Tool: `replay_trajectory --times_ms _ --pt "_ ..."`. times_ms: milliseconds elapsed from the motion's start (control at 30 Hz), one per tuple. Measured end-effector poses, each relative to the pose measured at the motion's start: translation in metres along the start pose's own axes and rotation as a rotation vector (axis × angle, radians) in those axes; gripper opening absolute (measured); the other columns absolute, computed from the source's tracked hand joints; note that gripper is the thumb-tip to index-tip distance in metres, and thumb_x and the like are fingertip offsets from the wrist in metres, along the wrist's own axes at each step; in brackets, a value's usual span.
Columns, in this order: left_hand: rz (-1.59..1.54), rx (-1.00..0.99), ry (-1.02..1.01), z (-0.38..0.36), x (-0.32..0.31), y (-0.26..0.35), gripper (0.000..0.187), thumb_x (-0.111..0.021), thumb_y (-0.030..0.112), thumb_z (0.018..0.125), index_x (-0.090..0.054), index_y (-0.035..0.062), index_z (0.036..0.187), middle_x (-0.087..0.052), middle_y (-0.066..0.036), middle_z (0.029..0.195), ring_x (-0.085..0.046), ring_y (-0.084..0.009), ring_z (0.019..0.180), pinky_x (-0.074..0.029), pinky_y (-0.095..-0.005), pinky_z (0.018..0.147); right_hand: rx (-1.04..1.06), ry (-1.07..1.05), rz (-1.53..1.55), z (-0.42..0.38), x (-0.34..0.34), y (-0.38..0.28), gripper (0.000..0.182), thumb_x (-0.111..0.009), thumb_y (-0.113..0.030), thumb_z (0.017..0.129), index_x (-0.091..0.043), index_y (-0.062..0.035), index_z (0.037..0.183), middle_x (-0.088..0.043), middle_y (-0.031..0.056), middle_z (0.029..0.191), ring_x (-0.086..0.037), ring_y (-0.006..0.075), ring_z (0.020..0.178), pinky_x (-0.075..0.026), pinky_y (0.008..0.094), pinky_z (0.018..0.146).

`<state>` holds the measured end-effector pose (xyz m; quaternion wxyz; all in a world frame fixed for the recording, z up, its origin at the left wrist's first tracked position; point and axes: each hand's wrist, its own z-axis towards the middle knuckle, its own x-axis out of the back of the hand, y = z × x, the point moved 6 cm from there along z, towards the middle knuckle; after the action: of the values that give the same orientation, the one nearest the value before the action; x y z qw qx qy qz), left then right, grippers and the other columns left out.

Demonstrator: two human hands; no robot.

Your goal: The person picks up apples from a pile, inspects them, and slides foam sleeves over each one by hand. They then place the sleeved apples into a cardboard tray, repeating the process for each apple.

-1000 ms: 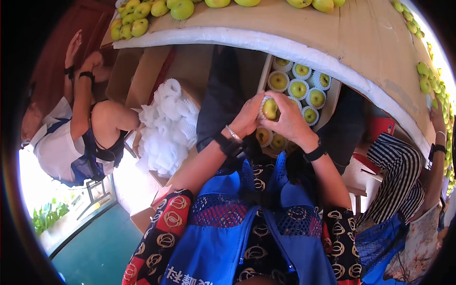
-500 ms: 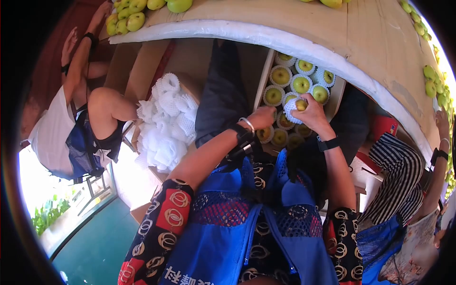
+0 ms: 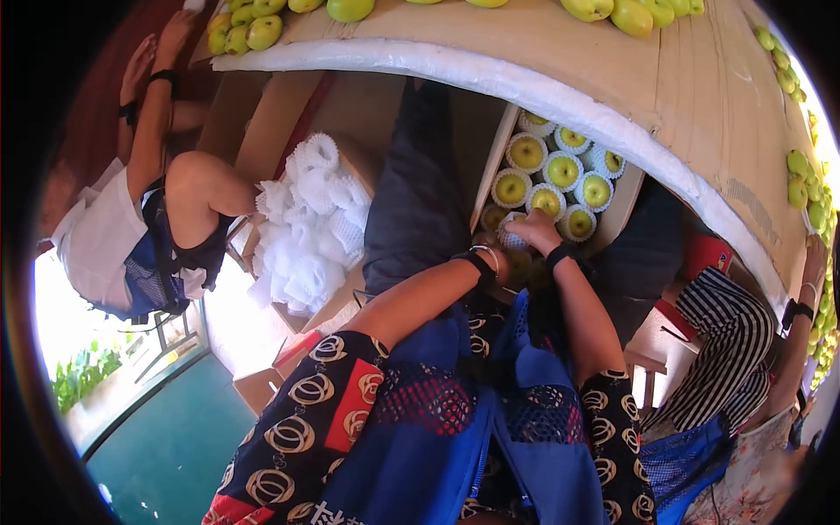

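Between my knees stands a box [image 3: 495, 162] of yellow-green apples in white foam net sleeves, such as this apple [image 3: 563, 171]. My right hand [image 3: 535, 232] is low in the box, its fingers closed around a foam-netted apple [image 3: 511, 229]. My left hand [image 3: 492, 255] reaches down beside it at the shadowed near end of the box. Its fingers are mostly hidden, so I cannot see whether they grip anything. Other apples near my wrists are dark and partly covered.
White foam nets [image 3: 311, 227] fill a carton to my left. Above the box runs a cardboard-covered table [image 3: 525, 44] with a white padded edge, bearing loose apples [image 3: 630, 16]. A person [image 3: 114, 227] sits at the left; another in striped trousers [image 3: 722, 332] sits at the right.
My right hand has brought the netted apple down and nearer to me, into the box's near end. My left hand has also moved lower. The view has shifted slightly.
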<state>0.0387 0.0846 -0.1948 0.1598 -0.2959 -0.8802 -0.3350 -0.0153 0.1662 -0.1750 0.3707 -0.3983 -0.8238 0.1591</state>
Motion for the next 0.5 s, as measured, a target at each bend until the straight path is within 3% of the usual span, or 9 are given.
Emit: replay_trajectory --times_ms 133,200,233,300,433,500 --pt "-0.022 -0.005 0.027 0.007 -0.012 -0.011 0.05 -0.063 0.035 0.066 -0.062 0.0104 0.109 -0.059 -0.013 0.114 -0.054 -0.0258 0.109 -0.038 -0.0374 0.093 -0.006 0.093 -0.013 0.023 -0.025 0.013 0.052 -0.065 -0.042 0.059 -0.061 0.0083 0.068 -0.061 0.0268 0.072 -0.062 0.0375 0.07 -0.049 0.0414 0.063" --pt "-0.033 -0.002 0.049 0.009 -0.018 -0.017 0.051 -0.064 0.036 0.066 -0.062 0.011 0.11 -0.058 -0.013 0.115 -0.053 -0.0253 0.11 -0.038 -0.0373 0.094 -0.019 0.338 0.069 0.019 -0.023 0.009 0.055 -0.068 -0.042 0.06 -0.057 0.0095 0.076 -0.06 0.0273 0.078 -0.06 0.0393 0.074 -0.048 0.0432 0.067" --pt "-0.036 -0.001 0.059 0.01 -0.022 -0.019 0.051 -0.064 0.037 0.066 -0.061 0.0113 0.11 -0.058 -0.012 0.115 -0.053 -0.0251 0.111 -0.037 -0.0372 0.095 -0.019 0.333 0.065 0.018 -0.028 0.008 0.055 -0.068 -0.042 0.06 -0.057 0.0095 0.076 -0.06 0.0273 0.078 -0.06 0.0393 0.074 -0.048 0.0432 0.067" --pt "-0.04 -0.004 0.083 0.015 -0.029 -0.025 0.052 -0.064 0.037 0.065 -0.061 0.0118 0.111 -0.058 -0.012 0.116 -0.052 -0.0246 0.112 -0.036 -0.037 0.096 0.066 0.542 0.117 0.013 -0.027 0.001 0.059 -0.071 -0.037 0.062 -0.05 0.0092 0.093 -0.057 0.0276 0.09 -0.057 0.0409 0.085 -0.045 0.0446 0.075" --pt "-0.035 -0.013 0.141 0.023 -0.042 -0.032 0.054 -0.065 0.039 0.065 -0.061 0.013 0.112 -0.057 -0.011 0.117 -0.051 -0.0236 0.113 -0.034 -0.0367 0.098 -0.055 0.439 0.238 0.013 -0.048 0.01 0.069 -0.075 -0.031 0.06 -0.042 0.0074 0.106 -0.053 0.0278 0.101 -0.052 0.0417 0.096 -0.041 0.0443 0.082" --pt "-0.026 -0.02 0.161 0.026 -0.049 -0.035 0.055 -0.065 0.04 0.065 -0.061 0.0135 0.113 -0.057 -0.011 0.118 -0.05 -0.0232 0.114 -0.033 -0.0365 0.099 0.099 0.341 0.314 0.024 -0.065 0.013 0.071 -0.077 -0.029 0.06 -0.04 0.007 0.108 -0.053 0.0273 0.102 -0.052 0.0404 0.098 -0.041 0.0432 0.083"
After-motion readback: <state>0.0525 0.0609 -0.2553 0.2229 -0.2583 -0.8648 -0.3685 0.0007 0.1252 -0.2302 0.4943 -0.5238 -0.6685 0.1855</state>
